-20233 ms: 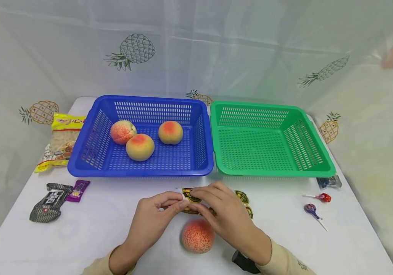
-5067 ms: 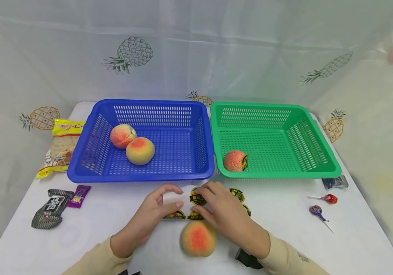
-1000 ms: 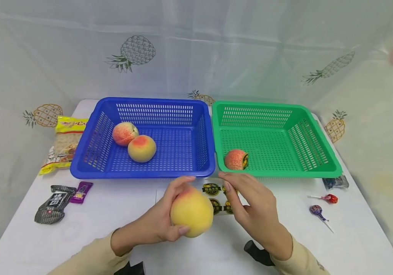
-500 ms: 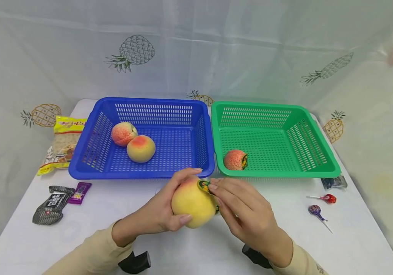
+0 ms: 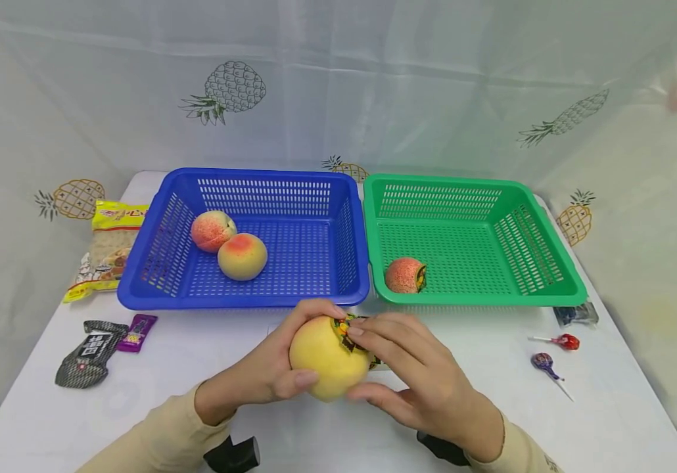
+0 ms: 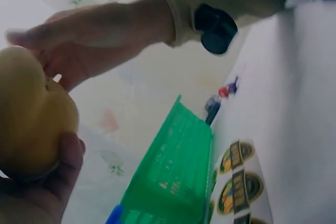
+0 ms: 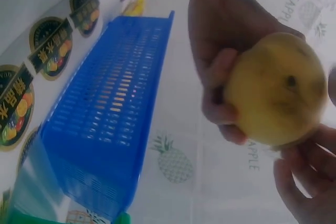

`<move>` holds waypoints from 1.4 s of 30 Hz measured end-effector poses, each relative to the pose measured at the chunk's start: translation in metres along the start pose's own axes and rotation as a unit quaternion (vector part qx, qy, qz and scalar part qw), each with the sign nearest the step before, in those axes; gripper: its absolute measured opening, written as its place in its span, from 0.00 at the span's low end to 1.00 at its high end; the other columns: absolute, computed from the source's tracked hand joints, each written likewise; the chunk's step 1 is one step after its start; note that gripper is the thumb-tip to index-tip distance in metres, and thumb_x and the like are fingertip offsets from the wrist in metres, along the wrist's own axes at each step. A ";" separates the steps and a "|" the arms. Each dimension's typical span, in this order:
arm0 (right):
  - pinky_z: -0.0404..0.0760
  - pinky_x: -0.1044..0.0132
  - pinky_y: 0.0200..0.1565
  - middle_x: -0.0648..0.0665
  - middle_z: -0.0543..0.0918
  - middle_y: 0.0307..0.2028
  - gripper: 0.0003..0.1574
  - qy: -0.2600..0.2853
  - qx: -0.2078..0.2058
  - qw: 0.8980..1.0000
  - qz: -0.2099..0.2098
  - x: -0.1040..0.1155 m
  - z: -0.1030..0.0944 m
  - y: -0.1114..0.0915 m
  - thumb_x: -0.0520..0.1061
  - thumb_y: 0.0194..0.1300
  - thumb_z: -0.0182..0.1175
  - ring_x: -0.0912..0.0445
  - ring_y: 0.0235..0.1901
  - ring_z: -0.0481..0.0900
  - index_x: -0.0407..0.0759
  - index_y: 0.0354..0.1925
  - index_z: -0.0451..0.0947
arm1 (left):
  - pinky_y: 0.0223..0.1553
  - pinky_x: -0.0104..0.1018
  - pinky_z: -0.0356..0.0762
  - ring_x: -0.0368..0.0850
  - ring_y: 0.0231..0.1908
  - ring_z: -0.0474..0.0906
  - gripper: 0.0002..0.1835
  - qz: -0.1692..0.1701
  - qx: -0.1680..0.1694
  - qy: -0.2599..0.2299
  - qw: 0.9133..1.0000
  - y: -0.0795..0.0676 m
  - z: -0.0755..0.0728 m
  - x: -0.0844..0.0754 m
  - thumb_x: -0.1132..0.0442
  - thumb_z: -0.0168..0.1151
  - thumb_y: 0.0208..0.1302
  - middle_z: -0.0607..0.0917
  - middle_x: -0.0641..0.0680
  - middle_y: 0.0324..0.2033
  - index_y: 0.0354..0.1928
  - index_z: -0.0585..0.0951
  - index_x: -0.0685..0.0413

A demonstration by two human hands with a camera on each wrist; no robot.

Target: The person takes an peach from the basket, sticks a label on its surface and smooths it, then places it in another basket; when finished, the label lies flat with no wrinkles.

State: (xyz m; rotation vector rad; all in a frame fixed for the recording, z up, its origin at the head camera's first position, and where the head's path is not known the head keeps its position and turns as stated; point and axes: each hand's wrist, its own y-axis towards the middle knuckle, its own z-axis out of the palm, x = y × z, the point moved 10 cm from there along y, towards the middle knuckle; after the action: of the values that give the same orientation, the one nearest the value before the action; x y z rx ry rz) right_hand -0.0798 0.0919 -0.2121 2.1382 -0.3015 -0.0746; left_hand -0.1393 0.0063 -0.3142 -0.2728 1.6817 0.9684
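The yellow peach (image 5: 317, 361) is held up off the table in the left hand (image 5: 270, 368), gripped between its thumb on the near side and fingers around the far side. A dark label (image 5: 344, 334) curves over the flank away from that palm, where the right hand (image 5: 427, 371) presses it with extended fingertips. The peach looks light and firm, its matte skin probably not slippery; a broad hold around its middle should suit it, clear of the thin, easily creased label. Just beyond the grip lies a label sheet (image 6: 241, 190); farther off, leftward, the blue basket (image 5: 244, 303), and rightward, the green basket (image 5: 480, 299).
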 end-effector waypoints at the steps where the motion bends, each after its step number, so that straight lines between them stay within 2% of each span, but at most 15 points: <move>1: 0.74 0.63 0.45 0.35 0.78 0.39 0.32 0.005 -0.002 1.000 -0.001 0.000 0.000 0.000 0.54 0.49 0.64 0.47 0.39 0.76 0.28 0.42 0.74 | 0.40 0.41 0.76 0.51 0.49 0.69 0.31 0.009 0.002 -0.009 1.000 0.000 0.000 -0.002 0.55 0.53 0.57 0.65 0.59 0.53 0.58 0.55 0.60; 5: 0.74 0.63 0.43 0.35 0.78 0.36 0.39 0.007 -0.050 0.999 -0.019 0.003 -0.003 0.001 0.57 0.38 0.67 0.47 0.37 0.75 0.27 0.39 0.75 | 0.43 0.41 0.75 0.50 0.51 0.68 0.31 0.029 -0.001 -0.069 0.997 0.001 0.004 -0.009 0.49 0.48 0.61 0.65 0.59 0.52 0.58 0.53 0.61; 12: 0.75 0.66 0.34 0.36 0.80 0.27 0.32 -0.008 -0.139 0.989 -0.044 0.009 -0.018 -0.002 0.55 0.36 0.68 0.49 0.27 0.74 0.27 0.30 0.78 | 0.42 0.37 0.75 0.48 0.48 0.70 0.30 0.013 -0.021 -0.206 0.978 0.005 0.012 -0.009 0.49 0.48 0.60 0.67 0.57 0.52 0.59 0.51 0.53; 15: 0.74 0.67 0.31 0.37 0.79 0.24 0.27 -0.023 -0.158 0.986 -0.052 0.012 -0.022 -0.005 0.53 0.38 0.67 0.50 0.25 0.73 0.29 0.25 0.78 | 0.42 0.38 0.76 0.48 0.48 0.71 0.31 0.008 -0.022 -0.197 0.980 0.004 0.011 -0.006 0.48 0.48 0.60 0.67 0.57 0.52 0.59 0.51 0.52; 18: 0.75 0.66 0.33 0.38 0.79 0.24 0.23 -0.027 -0.170 0.984 -0.046 0.010 -0.024 -0.007 0.51 0.41 0.67 0.49 0.26 0.74 0.31 0.23 0.77 | 0.44 0.38 0.75 0.48 0.51 0.70 0.33 0.029 -0.032 -0.134 0.990 0.003 0.001 -0.008 0.49 0.51 0.59 0.66 0.58 0.53 0.59 0.49 0.56; 20: 0.74 0.65 0.35 0.37 0.78 0.26 0.24 -0.008 -0.162 0.987 0.001 -0.001 -0.023 -0.009 0.51 0.47 0.65 0.49 0.28 0.74 0.29 0.27 0.76 | 0.47 0.39 0.74 0.51 0.54 0.67 0.36 0.052 -0.041 -0.079 0.995 0.004 -0.008 -0.012 0.53 0.55 0.57 0.65 0.60 0.55 0.59 0.47 0.60; 22: 0.74 0.67 0.35 0.39 0.75 0.30 0.25 0.046 -0.122 0.986 0.100 -0.021 -0.015 -0.012 0.51 0.55 0.60 0.52 0.31 0.72 0.29 0.36 0.75 | 0.52 0.41 0.70 0.55 0.57 0.63 0.39 0.074 -0.043 -0.035 0.996 0.006 -0.013 -0.017 0.58 0.59 0.53 0.62 0.63 0.57 0.58 0.46 0.64; 23: 0.74 0.68 0.33 0.41 0.73 0.32 0.25 0.082 -0.093 0.979 0.162 -0.033 -0.008 -0.016 0.52 0.59 0.56 0.54 0.30 0.71 0.31 0.42 0.73 | 0.55 0.42 0.67 0.57 0.59 0.61 0.41 0.081 -0.038 -0.018 0.996 0.008 -0.013 -0.020 0.60 0.60 0.51 0.60 0.65 0.59 0.58 0.46 0.66; 24: 0.74 0.69 0.31 0.43 0.71 0.34 0.24 0.121 -0.054 0.964 0.231 -0.045 0.002 -0.022 0.51 0.63 0.51 0.56 0.30 0.71 0.34 0.48 0.70 | 0.57 0.42 0.65 0.59 0.60 0.58 0.41 0.083 -0.032 -0.001 0.996 0.010 -0.012 -0.023 0.63 0.61 0.49 0.59 0.65 0.60 0.58 0.47 0.66; 27: 0.73 0.71 0.22 0.46 0.67 0.39 0.21 0.216 0.040 0.893 0.393 -0.066 0.030 -0.045 0.46 0.70 0.38 0.59 0.25 0.69 0.46 0.59 0.61 | 0.59 0.41 0.61 0.59 0.63 0.52 0.42 0.072 -0.011 0.032 0.997 0.016 -0.005 -0.031 0.71 0.60 0.43 0.54 0.65 0.63 0.61 0.50 0.64; 29: 0.72 0.68 0.18 0.46 0.68 0.41 0.22 0.254 0.058 0.861 0.437 -0.070 0.038 -0.052 0.44 0.71 0.35 0.58 0.21 0.70 0.50 0.61 0.58 | 0.60 0.39 0.60 0.57 0.64 0.49 0.44 0.053 -0.006 0.038 0.998 0.018 -0.001 -0.035 0.76 0.57 0.42 0.51 0.62 0.65 0.64 0.50 0.62; 30: 0.72 0.67 0.17 0.46 0.68 0.42 0.22 0.267 0.055 0.853 0.445 -0.071 0.039 -0.053 0.43 0.71 0.34 0.57 0.21 0.70 0.51 0.61 0.57 | 0.60 0.37 0.60 0.55 0.64 0.48 0.44 0.042 -0.009 0.038 0.998 0.019 0.000 -0.037 0.79 0.55 0.42 0.49 0.61 0.65 0.65 0.49 0.62; 37: 0.78 0.62 0.22 0.41 0.70 0.41 0.25 0.288 -0.015 0.860 0.421 -0.072 0.032 -0.044 0.48 0.68 0.41 0.54 0.24 0.75 0.44 0.61 0.55 | 0.63 0.30 0.50 0.46 0.66 0.41 0.45 -0.039 -0.039 0.018 0.998 0.021 0.005 -0.035 0.83 0.39 0.47 0.39 0.51 0.66 0.67 0.38 0.52; 40: 0.79 0.63 0.25 0.43 0.71 0.42 0.27 0.252 -0.003 0.863 0.437 -0.075 0.035 -0.045 0.51 0.65 0.47 0.55 0.30 0.76 0.47 0.60 0.56 | 0.63 0.33 0.53 0.45 0.66 0.42 0.41 -0.046 -0.045 0.034 0.997 0.020 0.005 -0.030 0.75 0.43 0.55 0.38 0.51 0.65 0.67 0.37 0.49; 42: 0.79 0.65 0.27 0.46 0.73 0.41 0.30 0.210 0.014 0.866 0.453 -0.078 0.037 -0.046 0.53 0.62 0.52 0.57 0.33 0.75 0.48 0.59 0.57 | 0.62 0.36 0.56 0.46 0.65 0.43 0.37 -0.045 -0.055 0.063 0.995 0.019 0.004 -0.026 0.63 0.47 0.62 0.38 0.51 0.65 0.66 0.38 0.48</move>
State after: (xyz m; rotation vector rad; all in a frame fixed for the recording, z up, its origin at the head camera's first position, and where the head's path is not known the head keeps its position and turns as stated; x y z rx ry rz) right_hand -0.1531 0.1051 -0.2759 1.7758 -1.0056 0.9253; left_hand -0.1390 0.0136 -0.2825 -0.4873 1.7169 0.9959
